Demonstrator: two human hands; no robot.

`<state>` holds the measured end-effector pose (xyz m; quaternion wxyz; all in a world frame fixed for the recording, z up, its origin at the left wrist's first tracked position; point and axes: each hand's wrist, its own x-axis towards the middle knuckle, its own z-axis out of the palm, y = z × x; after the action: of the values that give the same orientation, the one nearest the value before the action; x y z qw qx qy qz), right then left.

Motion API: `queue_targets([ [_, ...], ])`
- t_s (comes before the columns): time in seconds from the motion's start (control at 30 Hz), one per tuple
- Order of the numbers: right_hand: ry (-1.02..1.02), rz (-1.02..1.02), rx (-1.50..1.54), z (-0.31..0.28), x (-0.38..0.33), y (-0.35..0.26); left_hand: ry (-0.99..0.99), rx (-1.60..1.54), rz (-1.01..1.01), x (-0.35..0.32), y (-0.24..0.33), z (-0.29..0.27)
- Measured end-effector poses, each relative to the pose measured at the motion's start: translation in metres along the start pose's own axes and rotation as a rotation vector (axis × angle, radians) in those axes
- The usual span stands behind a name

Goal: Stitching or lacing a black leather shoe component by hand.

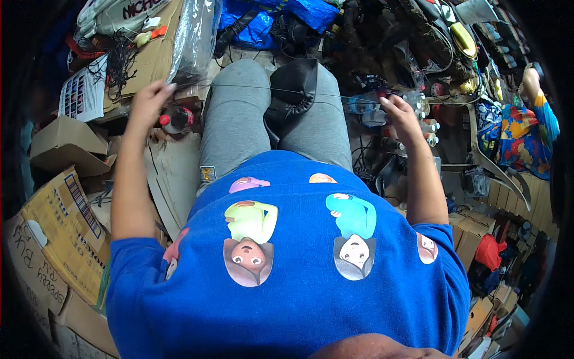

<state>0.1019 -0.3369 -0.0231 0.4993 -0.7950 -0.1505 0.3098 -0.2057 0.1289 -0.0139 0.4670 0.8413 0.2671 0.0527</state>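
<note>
A thin dark thread (pixel 251 87) runs taut across my lap, from one hand to the other. My left hand (pixel 150 103) is raised out to the left, slightly blurred, its fingers pinched on one end of the thread. Out to the right, my right hand (pixel 402 116) pinches the other end between thumb and fingers. Between them, on my right knee, rests a black, shoe-like piece (pixel 296 90) with a gathered, stitched edge; the thread passes over it. Whether a needle is in either hand is too small to tell.
A red-capped bottle (pixel 177 120) stands beside my left hand; several clear bottles (pixel 429 128) are by my right. Cardboard boxes (pixel 66 146) crowd the left. A curved metal blade (pixel 508 179) lies at right, near another person's colourful sleeve (pixel 545 113). Blue plastic sheeting (pixel 257 27) lies ahead.
</note>
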Motion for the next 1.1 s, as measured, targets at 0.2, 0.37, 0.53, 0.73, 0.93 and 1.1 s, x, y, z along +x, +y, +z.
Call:
queue_targets([
  [0.2,-0.008,0.115,-0.078,-0.046,0.009,0.04,0.329,-0.011,0.084,0.008,0.018,0.022],
  [0.37,-0.129,-0.355,-0.255,0.058,0.01,-0.065,-0.077,0.211,0.614,0.024,0.127,0.109],
  [0.53,-0.266,-0.493,-0.513,0.084,0.031,-0.087,-0.436,0.211,0.536,0.068,0.145,0.164],
  [0.73,-0.338,-0.577,-0.542,0.088,0.031,-0.083,-0.704,0.146,0.303,0.079,0.151,0.164],
  [0.93,-0.266,-0.495,-0.42,0.095,0.016,-0.062,-0.834,-0.024,0.2,0.082,0.148,0.163],
  [1.1,-0.195,-0.536,-0.406,0.099,0.004,-0.057,-0.912,-0.011,0.183,0.085,0.146,0.166],
])
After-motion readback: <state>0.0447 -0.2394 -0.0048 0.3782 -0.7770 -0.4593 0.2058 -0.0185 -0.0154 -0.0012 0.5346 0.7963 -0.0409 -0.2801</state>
